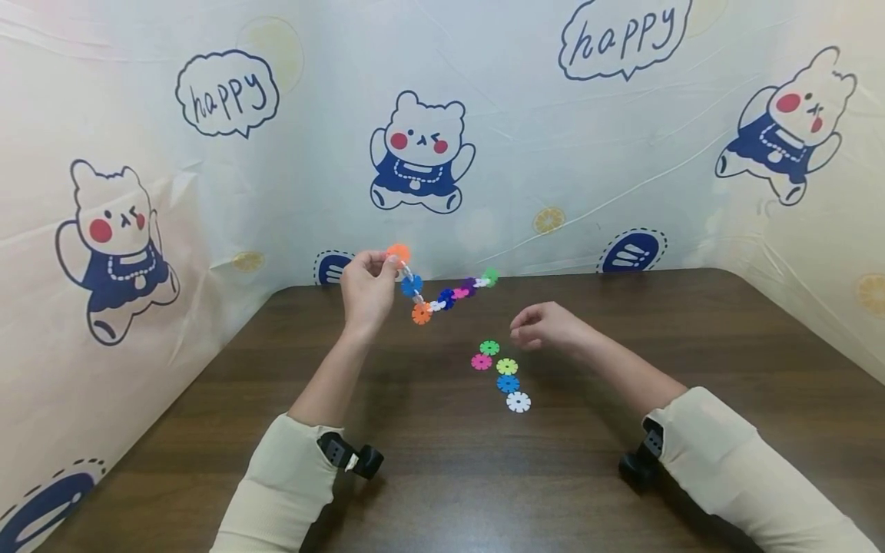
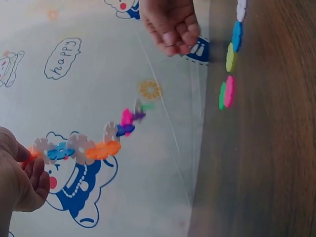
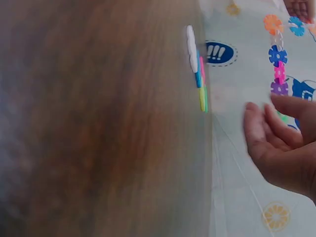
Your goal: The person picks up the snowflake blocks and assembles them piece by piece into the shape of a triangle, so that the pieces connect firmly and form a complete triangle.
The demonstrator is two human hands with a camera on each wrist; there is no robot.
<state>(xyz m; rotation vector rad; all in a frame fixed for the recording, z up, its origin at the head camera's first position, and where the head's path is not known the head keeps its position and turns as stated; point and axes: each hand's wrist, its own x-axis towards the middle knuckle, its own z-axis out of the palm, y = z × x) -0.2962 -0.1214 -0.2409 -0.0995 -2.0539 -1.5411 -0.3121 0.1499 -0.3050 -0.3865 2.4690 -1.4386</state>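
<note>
Between thumb and fingers, my left hand point(image 1: 369, 292) pinches the orange end piece of a chain of interlocking plastic snowflake discs point(image 1: 412, 286). The chain hangs from it in the air, slanting away to the right through orange, white, dark blue, pink and purple pieces to a green disc point(image 1: 490, 276) at its far end. My right hand point(image 1: 551, 326) hovers to the right of the chain with its fingers loosely bent and nothing between them. In the right wrist view its fingertips point(image 3: 252, 108) overlap the chain's lower end.
Several loose discs lie on the brown wooden table point(image 1: 429, 476) below the right hand: a green disc point(image 1: 489, 348), a pink disc point(image 1: 481, 362), a yellow disc point(image 1: 507, 366), a blue disc point(image 1: 508, 383) and a white disc point(image 1: 518, 402). A printed cloth point(image 1: 512, 153) hangs behind the table.
</note>
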